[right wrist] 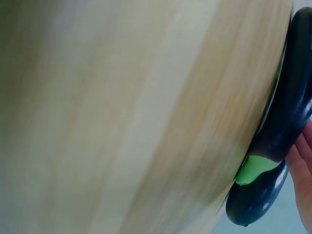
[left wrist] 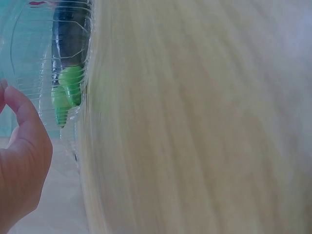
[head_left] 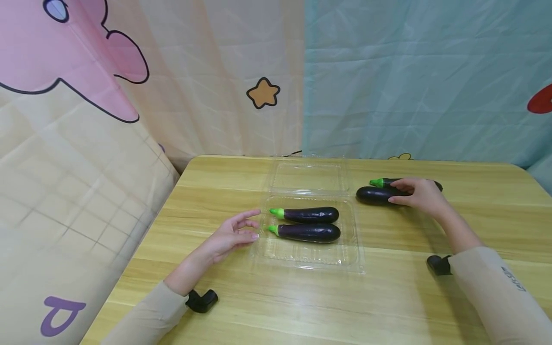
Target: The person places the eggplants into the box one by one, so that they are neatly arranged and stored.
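The right hand (head_left: 422, 194) is curved round the near loose eggplant (head_left: 372, 195), thumb on the near side and fingers on the far side; how firmly it holds cannot be determined. That eggplant lies on the table (head_left: 388, 287), right of the clear container (head_left: 310, 254), just in front of the far loose eggplant (right wrist: 258, 197). The left hand (head_left: 222, 242) holds nothing; its fingers are spread and extended beside the container's left rim, contact not confirmed. Principal risk, in this inspector's judgement: the skin is glossy and the body round, so a hold high on its upper surface could slip and let it roll. Second: the fingers sit close to the far loose eggplant, and a sideways push could set that one rolling. Third: the container looks thin and light, so a bump from the left hand could shift it and disturb the two packed eggplants (head_left: 308, 233) inside. As to orientation, the near loose eggplant lies flat, long axis roughly left to right, blunt end left; the right wrist view indicates its green cap (right wrist: 256, 169) is at the right. The far loose eggplant lies roughly parallel but reversed, cap left. Both packed eggplants also run left to right, caps left.
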`<control>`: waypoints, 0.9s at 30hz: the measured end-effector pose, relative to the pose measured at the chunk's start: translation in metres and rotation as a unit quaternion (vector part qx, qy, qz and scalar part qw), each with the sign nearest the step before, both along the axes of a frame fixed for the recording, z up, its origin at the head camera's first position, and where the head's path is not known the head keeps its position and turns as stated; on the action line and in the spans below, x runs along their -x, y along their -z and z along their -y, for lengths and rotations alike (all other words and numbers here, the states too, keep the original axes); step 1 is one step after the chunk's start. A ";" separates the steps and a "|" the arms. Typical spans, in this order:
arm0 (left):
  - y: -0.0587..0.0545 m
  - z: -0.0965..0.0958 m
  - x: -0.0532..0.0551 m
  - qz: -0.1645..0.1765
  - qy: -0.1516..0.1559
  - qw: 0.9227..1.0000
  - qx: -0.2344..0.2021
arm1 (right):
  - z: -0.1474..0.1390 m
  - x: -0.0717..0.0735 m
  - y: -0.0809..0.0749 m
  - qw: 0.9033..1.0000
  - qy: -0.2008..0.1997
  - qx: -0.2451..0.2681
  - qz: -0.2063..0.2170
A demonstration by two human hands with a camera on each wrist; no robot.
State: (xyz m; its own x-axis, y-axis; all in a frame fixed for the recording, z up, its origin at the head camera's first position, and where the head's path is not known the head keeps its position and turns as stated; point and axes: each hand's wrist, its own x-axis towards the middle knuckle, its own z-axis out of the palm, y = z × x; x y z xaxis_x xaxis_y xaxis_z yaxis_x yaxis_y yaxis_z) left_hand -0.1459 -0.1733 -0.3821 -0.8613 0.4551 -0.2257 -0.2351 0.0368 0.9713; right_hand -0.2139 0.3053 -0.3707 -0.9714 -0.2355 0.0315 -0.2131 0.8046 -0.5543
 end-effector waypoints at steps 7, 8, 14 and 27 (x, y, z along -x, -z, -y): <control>-0.002 -0.001 0.000 0.001 -0.002 1.000 0.003 | 0.001 0.001 -0.004 1.000 -0.012 -0.020 0.005; -0.002 -0.001 0.000 0.002 -0.002 1.000 0.003 | 0.001 0.001 -0.004 1.000 -0.016 -0.024 0.004; -0.001 -0.001 0.001 -0.003 0.000 1.000 0.002 | 0.001 0.003 -0.003 0.998 -0.031 -0.048 -0.001; 0.000 -0.001 0.000 -0.001 -0.002 1.000 -0.005 | 0.003 0.000 0.000 0.998 -0.037 -0.041 -0.003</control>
